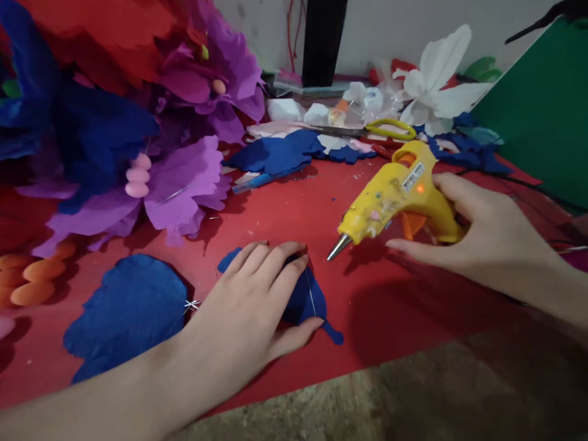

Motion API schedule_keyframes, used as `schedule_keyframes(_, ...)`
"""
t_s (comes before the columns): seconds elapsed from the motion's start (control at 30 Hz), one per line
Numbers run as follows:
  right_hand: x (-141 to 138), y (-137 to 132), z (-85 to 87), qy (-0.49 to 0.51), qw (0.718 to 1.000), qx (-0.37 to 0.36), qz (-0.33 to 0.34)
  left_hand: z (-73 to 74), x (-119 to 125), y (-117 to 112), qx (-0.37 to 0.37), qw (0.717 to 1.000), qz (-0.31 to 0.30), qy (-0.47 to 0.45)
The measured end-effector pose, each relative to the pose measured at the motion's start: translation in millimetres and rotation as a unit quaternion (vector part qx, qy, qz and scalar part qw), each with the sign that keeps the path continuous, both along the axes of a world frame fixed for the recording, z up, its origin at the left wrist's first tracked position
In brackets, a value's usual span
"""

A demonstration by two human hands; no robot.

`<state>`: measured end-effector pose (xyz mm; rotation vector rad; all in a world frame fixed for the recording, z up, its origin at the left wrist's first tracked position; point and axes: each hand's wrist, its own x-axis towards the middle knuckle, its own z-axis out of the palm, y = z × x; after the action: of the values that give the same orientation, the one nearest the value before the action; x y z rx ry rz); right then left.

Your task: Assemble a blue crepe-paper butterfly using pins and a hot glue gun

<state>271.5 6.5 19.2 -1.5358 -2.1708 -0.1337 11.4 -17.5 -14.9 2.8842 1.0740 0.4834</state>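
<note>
My left hand [250, 300] rests over a blue petal [316, 300], holding it against the red tabletop with the fingers along its upper part and the thumb at its lower edge. A thin wire [311, 293] runs along this petal, and much of it is hidden under the hand. At the right, my right hand [478, 226] is closed around the handle of a yellow glue gun [390, 190]. The metal nozzle points down and left, a short way from the petal. An orange light glows on the gun's side.
Another blue petal [131, 306] with crossed wire ends [192, 305] lies left. Large purple paper flowers [184, 184] crowd the upper left. Yellow-handled scissors [390, 128], blue scraps [275, 152], a blue pen [261, 181] and a white flower [436, 86] lie behind. A green board [537, 110] stands right.
</note>
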Motion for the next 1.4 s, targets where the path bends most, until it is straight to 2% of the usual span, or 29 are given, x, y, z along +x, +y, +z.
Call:
schedule_keyframes(0.2,4,-2,-14.7,-0.128,0.981,0.122,0.084,1.4,2,-1,-0.014,1.0,0.005,0.0)
schedule_keyframes(0.33,10,-5,-17.9,-0.162,0.97,0.124,0.131,2.5,3,-2,-0.009,1.0,0.01,0.003)
schedule_keyframes(0.57,6,-6,-17.4,-0.206,0.958,0.118,0.159,1.9,2,-1,-0.011,1.0,0.002,0.005)
schedule_keyframes(1.03,10,-8,-16.6,-0.224,0.954,0.121,0.156,0.0,1,-1,0.002,1.0,0.001,0.006)
schedule_keyframes(1.4,9,-8,-24.5,-0.213,0.959,0.151,0.111,-2.1,3,-1,-0.002,1.0,0.001,0.007)
